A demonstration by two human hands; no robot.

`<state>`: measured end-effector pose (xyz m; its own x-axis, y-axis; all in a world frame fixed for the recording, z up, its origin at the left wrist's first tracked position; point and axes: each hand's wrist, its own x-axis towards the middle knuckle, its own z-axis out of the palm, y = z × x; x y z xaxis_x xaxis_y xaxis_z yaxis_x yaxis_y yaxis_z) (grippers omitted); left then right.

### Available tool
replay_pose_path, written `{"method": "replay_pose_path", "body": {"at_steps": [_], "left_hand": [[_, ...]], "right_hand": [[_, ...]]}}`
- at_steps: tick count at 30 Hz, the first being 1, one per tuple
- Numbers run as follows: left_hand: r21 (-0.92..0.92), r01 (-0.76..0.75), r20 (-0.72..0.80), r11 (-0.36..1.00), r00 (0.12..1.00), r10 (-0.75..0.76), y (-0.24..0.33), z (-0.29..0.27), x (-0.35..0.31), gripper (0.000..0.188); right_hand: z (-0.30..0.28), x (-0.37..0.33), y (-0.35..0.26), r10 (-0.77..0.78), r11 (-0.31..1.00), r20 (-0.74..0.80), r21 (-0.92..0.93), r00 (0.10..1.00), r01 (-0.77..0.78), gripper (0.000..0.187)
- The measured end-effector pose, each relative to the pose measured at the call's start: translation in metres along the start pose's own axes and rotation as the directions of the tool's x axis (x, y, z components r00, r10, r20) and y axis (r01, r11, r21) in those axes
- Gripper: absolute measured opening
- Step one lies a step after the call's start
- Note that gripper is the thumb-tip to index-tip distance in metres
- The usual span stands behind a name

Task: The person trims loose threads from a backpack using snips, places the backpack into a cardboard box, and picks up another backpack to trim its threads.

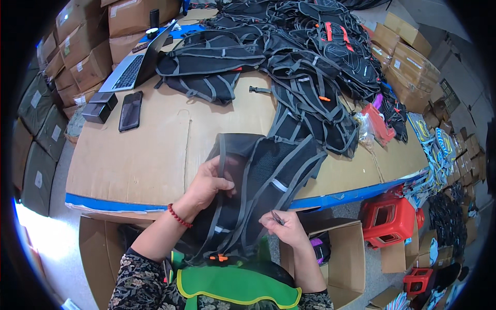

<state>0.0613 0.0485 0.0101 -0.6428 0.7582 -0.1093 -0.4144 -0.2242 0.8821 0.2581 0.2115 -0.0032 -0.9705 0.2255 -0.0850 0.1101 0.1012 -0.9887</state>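
A black backpack [266, 165] with grey edging and sheer mesh lies over the near table edge and hangs down toward my lap. My left hand [209, 181], with a red bead bracelet at the wrist, grips its mesh side, the fingers partly behind the fabric. My right hand [287, 227] is closed around a small dark metal tool [278, 217], perhaps thread snips; only its tip shows. That hand is beside the backpack's lower right straps. An orange buckle [219, 257] sits at the backpack's lower end, above my green apron [232, 284].
Many black backpacks [310, 67] are heaped across the far table. A laptop [134, 70], a phone [130, 111] and small dark boxes [99, 107] are at the left. Open cartons [346, 258] flank me below the table edge. A red plastic stool [387, 222] stands right.
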Motion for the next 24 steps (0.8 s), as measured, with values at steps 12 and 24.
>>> {"method": "replay_pose_path", "body": {"at_steps": [12,24], "left_hand": [[-0.040,0.017,0.030,0.999,0.999,-0.015,0.002,-0.018,-0.034,0.051],[0.306,-0.064,0.190,0.950,0.982,0.005,-0.011,-0.024,-0.048,0.036]], "right_hand": [[-0.022,-0.037,0.031,0.314,0.943,0.107,-0.150,0.943,-0.297,0.018],[0.043,0.032,-0.052,0.079,0.960,-0.304,0.279,0.949,0.010,0.031]]}}
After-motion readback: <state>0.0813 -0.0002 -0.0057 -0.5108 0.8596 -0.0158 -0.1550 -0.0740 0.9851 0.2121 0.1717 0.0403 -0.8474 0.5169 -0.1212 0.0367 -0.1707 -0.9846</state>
